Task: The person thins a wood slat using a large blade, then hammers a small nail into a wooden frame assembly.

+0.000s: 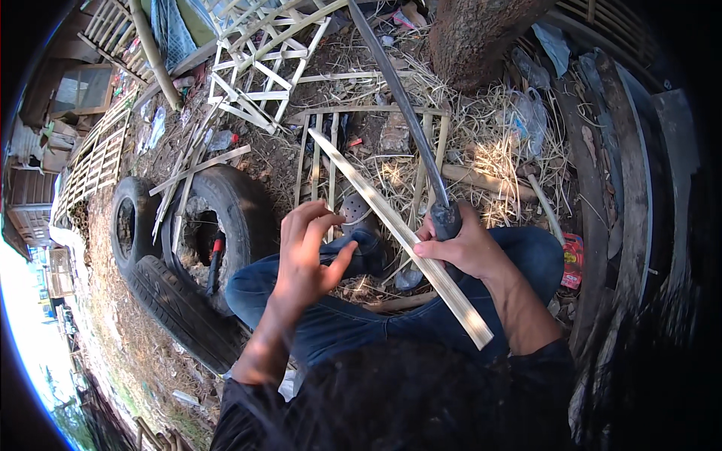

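My right hand [475, 254] is closed around the dark handle of a long machete [410, 113], its blade pointing up and away. Under the thumb of that same hand lies a pale split bamboo strip [387, 214], slanting across my lap from upper left to lower right. My left hand [302, 252] hovers left of the strip, apart from it, with fingers bent and spread. A thin pale fibre shows by its fingertips; whether it touches them I cannot tell. Below are my crossed legs in blue jeans [323, 319] and a grey perforated clog [356, 208].
Old tyres [233, 203] lie at the left, with a red-and-black handled tool [216, 259] inside one. Bamboo lattice frames [263, 71] lie ahead, near a tree trunk [477, 37]. Shavings [496, 150] litter the ground. A red packet [573, 259] and wooden planks [632, 165] are at right.
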Motion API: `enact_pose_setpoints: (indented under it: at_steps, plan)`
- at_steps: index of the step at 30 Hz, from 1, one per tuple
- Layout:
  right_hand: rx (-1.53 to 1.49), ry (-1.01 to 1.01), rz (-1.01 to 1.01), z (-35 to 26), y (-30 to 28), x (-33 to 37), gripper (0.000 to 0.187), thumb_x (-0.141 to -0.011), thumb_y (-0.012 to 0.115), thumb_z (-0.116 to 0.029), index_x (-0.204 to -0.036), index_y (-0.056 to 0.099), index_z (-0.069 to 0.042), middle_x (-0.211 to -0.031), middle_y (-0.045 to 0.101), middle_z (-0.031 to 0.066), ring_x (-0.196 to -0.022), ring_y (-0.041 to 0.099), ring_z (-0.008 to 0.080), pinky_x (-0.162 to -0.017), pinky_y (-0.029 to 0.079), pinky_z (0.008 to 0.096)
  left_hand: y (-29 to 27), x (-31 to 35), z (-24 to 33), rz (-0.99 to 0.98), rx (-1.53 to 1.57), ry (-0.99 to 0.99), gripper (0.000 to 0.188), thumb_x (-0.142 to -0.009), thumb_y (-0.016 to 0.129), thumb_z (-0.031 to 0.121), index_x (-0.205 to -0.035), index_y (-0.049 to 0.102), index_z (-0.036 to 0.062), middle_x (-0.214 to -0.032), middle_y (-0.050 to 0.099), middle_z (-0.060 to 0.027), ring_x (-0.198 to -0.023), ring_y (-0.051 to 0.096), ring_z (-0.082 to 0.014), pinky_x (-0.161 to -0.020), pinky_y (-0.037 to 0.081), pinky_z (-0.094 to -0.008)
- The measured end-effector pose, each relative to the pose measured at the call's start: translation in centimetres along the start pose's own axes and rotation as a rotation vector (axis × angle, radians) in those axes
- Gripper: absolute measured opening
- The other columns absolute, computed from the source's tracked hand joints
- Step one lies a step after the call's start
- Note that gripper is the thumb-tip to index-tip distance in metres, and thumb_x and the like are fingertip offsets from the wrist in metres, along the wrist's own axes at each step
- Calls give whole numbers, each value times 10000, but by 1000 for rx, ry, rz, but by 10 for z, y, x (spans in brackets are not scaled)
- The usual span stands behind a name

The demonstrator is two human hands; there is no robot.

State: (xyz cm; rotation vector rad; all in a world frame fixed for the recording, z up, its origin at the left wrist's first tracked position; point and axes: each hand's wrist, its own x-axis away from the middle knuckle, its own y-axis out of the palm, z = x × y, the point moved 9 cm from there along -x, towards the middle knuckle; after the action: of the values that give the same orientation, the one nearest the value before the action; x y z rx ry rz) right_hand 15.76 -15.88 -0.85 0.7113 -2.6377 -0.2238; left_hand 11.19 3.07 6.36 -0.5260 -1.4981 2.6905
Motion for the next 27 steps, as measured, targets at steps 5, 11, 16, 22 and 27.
enact_pose_setpoints:
  at_steps: [5,11,16,22,27]
  plan:
    - [-46,77,-121,5,7,4,245,-699,789,-63,-732,547,-49,-724,623,42,-537,562,70,-457,417,242,11,-47,-24,-377,-255,271,691,-665,795,232,-1292,523,132,-1338,472,-123,-1322,383,-331,-1085,310,-484]
    - [68,-9,-230,-14,8,7,235,-695,803,-104,-808,616,-16,-803,675,76,-737,623,130,-715,481,275,41,-27,-42,-708,3,265,201,-664,695,107,-766,540,28,-665,535,-147,-723,587,-373,-693,472,-441]
    - [263,-171,333,-49,-63,15,165,-774,741,-132,-807,655,4,-744,671,52,-678,610,100,-647,482,259,21,15,-74,-795,104,-75,233,-716,684,145,-808,531,-4,-659,543,-211,-696,568,-434,-583,435,-466]
    - [-43,-319,625,-60,-115,45,107,-805,604,22,-823,511,-28,-695,614,95,-476,503,83,-424,405,228,23,24,-65,-690,394,-402,273,-967,520,213,-894,546,-49,-617,466,-121,-607,408,-150,-579,385,-362]
    - [434,-448,652,-68,-94,49,142,-762,633,-8,-725,499,-36,-618,545,43,-503,495,114,-495,401,293,48,20,-49,-673,601,-462,335,-1002,457,316,-874,536,17,-651,458,17,-622,388,-58,-538,345,-262]
